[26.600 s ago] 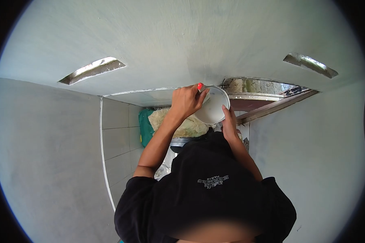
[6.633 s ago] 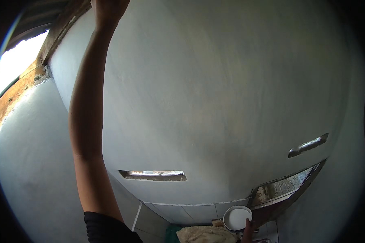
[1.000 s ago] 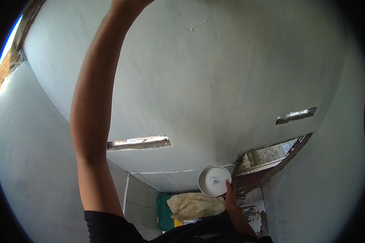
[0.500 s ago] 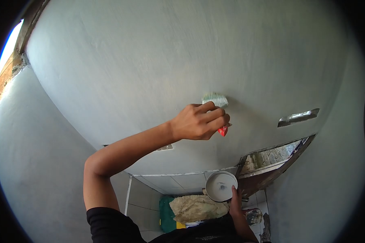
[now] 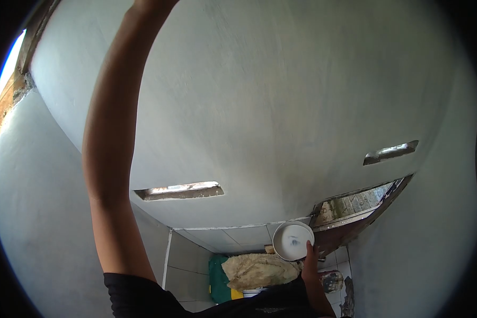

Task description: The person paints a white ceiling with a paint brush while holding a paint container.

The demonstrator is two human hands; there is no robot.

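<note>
My left arm (image 5: 114,132) stretches up along the grey-white wall (image 5: 249,95). It runs out of the frame at the top edge by the wrist, so the fingers and whatever they hold are out of sight. Low in the view, my right hand (image 5: 311,262) grips a round white bowl (image 5: 286,241), thumb over its rim. Inside the bowl is a white liquid that looks like paint, with a darker patch near the middle.
Two narrow slots pierce the wall, one at left (image 5: 180,191) and one at right (image 5: 391,152). A door top (image 5: 355,225) stands below right. Beneath are a crumpled beige sack (image 5: 262,270), a green bag (image 5: 217,278) and wall tiles (image 5: 244,236).
My left hand, earlier holding a paintbrush with a red handle at mid-wall, has swung up and left out of view. The left slot is uncovered. The bowl has shifted slightly up and right.
</note>
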